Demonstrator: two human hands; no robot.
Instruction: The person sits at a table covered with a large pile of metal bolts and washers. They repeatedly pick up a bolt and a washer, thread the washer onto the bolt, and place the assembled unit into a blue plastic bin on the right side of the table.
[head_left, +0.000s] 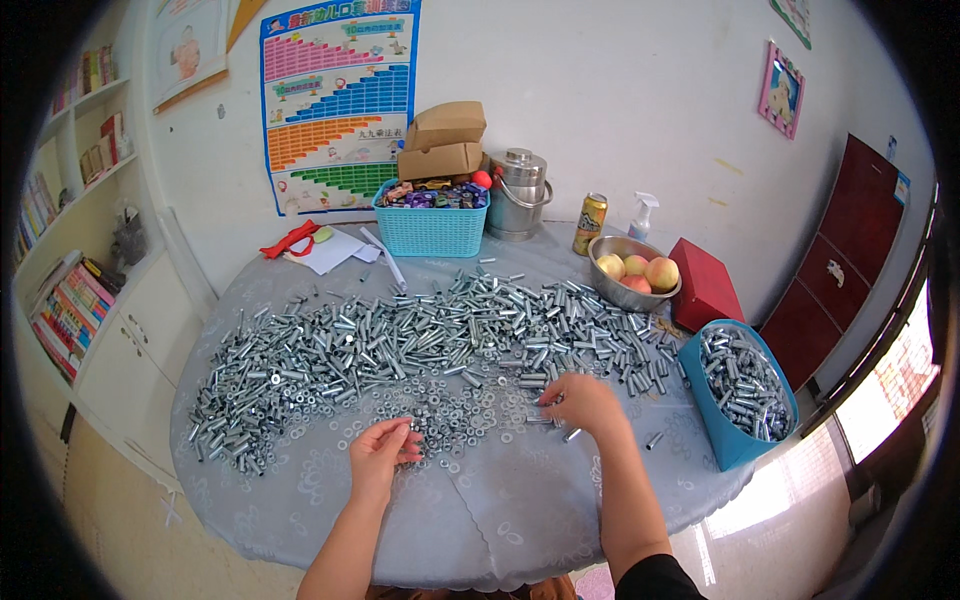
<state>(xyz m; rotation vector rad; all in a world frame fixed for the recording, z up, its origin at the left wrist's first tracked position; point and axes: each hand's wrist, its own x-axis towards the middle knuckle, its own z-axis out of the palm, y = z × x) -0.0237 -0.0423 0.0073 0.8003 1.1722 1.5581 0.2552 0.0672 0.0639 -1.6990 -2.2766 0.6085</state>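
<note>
My left hand (378, 456) is at the near edge of a patch of small metal washers and nuts (440, 420). Its thumb and fingers are curled together; whatever sits between them is too small to make out. Further right, my right hand (588, 403) reaches down with bent, closed fingertips at a few metal sleeves (533, 383). Those fingertips partly hide what they touch. Behind both hands stretches a wide heap of silvery metal sleeves (400, 335), lying in all directions. One loose sleeve (654, 441) rests to the right of my right forearm.
A blue bin (722, 452) full of metal sleeves stands at the right table edge. Behind it are a red box (708, 285), a steel bowl (625, 296) of fruit, a can (590, 224) and a spray bottle (643, 215). A turquoise basket (430, 235) and steel canister (518, 205) stand at the back.
</note>
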